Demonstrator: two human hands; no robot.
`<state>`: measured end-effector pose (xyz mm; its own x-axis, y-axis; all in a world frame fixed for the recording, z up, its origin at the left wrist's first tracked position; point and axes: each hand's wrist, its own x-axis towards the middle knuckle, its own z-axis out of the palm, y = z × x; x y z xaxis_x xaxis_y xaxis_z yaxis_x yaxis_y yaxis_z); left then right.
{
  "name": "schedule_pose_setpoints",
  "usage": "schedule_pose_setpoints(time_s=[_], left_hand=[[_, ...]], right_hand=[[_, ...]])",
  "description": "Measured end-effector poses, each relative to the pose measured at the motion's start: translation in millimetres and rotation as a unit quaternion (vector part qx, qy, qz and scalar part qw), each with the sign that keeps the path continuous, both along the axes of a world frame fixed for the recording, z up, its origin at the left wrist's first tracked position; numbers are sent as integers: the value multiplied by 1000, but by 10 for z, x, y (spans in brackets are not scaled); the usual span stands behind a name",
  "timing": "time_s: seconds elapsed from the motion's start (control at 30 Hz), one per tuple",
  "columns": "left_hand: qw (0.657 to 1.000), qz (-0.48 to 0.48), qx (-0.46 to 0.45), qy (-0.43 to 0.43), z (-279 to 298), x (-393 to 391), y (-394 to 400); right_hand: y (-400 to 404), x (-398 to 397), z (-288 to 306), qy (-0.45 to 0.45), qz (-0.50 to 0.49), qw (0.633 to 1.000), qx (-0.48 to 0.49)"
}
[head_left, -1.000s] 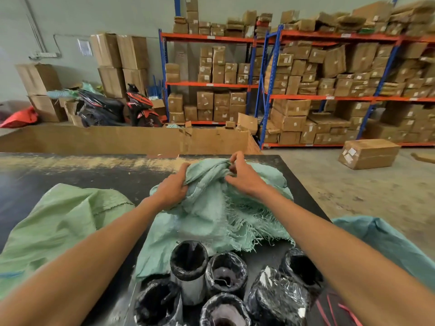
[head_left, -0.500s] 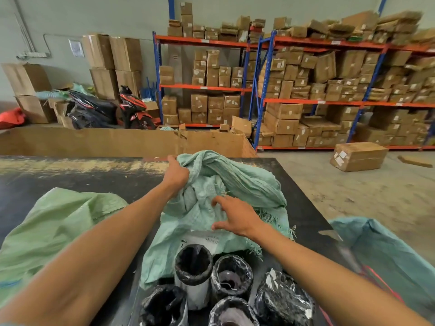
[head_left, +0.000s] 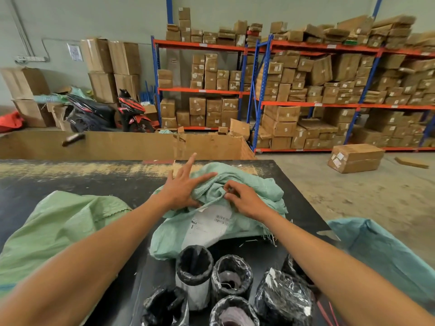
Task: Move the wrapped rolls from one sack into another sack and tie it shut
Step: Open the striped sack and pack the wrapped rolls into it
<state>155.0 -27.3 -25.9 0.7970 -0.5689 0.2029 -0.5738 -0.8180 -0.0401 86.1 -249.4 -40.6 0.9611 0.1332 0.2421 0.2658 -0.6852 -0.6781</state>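
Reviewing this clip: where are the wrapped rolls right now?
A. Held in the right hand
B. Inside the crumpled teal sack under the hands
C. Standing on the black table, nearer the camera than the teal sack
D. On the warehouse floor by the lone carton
C: the wrapped rolls stand upright on the black table in front of the teal sack, outside it.

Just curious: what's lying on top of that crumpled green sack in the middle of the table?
Both hands: the left hand lies flat with fingers spread, the right hand pinches a fold of the green sack. A white label shows on its front. Its inside is hidden by cloth.
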Motion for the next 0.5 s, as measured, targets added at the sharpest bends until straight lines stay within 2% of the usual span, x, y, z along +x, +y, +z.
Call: schedule_pose_setpoints(time_s=[0.07, 0.13, 0.23, 0.27, 0.33, 0.4, 0.5], left_hand=[[993, -14, 34, -109, -33, -20, -8], [981, -35, 15, -191, -50, -28, 5], [963, -87, -42, -250, -49, -10, 42], [968, -94, -65, -222, -48, -1, 59], [984, -91, -141, -56, -46, -5, 64], [978, -72, -171, 90, -40, 2, 60], [982, -75, -126, 118, -49, 16, 94]], right_hand=[[-27, -17, 14, 15, 22, 1000, 12], [-64, -35, 29, 28, 31, 997, 59], [-119, -52, 68, 30, -8, 995, 98], [-134, -46, 79, 25, -19, 994, 105], [-146, -35, 116, 24, -28, 993, 113], [-147, -26, 145, 29, -29, 991, 127], [-119, -42, 178, 26, -30, 986, 160]])
